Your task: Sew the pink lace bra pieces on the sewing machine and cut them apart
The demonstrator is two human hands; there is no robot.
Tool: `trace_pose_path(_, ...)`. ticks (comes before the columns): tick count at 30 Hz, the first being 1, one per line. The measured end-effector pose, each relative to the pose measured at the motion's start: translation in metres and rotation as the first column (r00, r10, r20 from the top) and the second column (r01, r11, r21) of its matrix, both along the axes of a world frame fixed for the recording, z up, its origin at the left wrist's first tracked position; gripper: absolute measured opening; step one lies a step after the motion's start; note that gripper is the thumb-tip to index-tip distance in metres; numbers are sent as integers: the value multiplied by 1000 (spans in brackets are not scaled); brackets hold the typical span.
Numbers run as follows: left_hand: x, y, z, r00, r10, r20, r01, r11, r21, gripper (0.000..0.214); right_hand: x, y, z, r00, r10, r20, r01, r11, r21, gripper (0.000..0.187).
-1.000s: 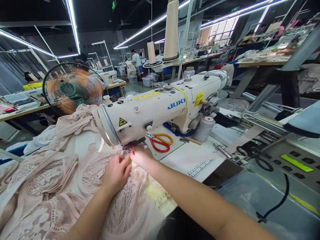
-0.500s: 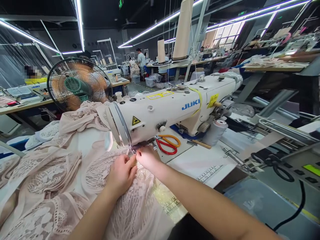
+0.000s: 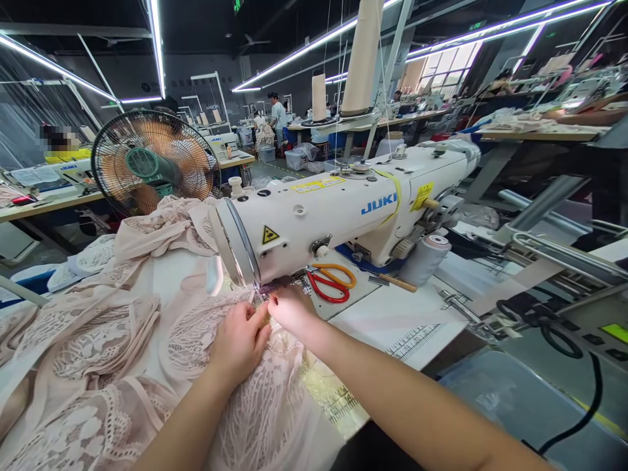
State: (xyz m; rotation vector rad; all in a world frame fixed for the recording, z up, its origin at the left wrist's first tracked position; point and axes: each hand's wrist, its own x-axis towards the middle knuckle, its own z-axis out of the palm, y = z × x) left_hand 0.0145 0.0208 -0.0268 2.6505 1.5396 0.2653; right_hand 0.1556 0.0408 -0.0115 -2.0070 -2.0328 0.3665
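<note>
A white sewing machine stands across the table, its needle area lit from beneath the head. Right in front of the needle, my left hand is closed on pale pink lace fabric, thumb and fingers pinching it. My right hand sits beside it, fingers curled down onto the same lace close to the presser foot. Its fingertips and the stitching point are partly hidden. The lace hangs from both hands toward my lap.
More lace pieces are heaped on the left. Red-and-orange-handled scissors lie on the machine bed, near a thread cone and a wooden-handled tool. A fan stands behind. A clear plastic bin is at lower right.
The camera view has shifted very slightly. Both hands keep nearly the same place and hold on the lace by the needle.
</note>
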Motion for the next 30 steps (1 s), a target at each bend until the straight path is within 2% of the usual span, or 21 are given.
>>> trace_pose_path(15,1,-2,2,1000,9,7,-9,1000,-13,37,-2,3,1,999,-3,37,5,999,-53,31)
trace_pose_path(30,-2,-4,-1,999,28,43,-26,999,-36,41,-4,5,-7,994,-23,106,24,1000,-16,32)
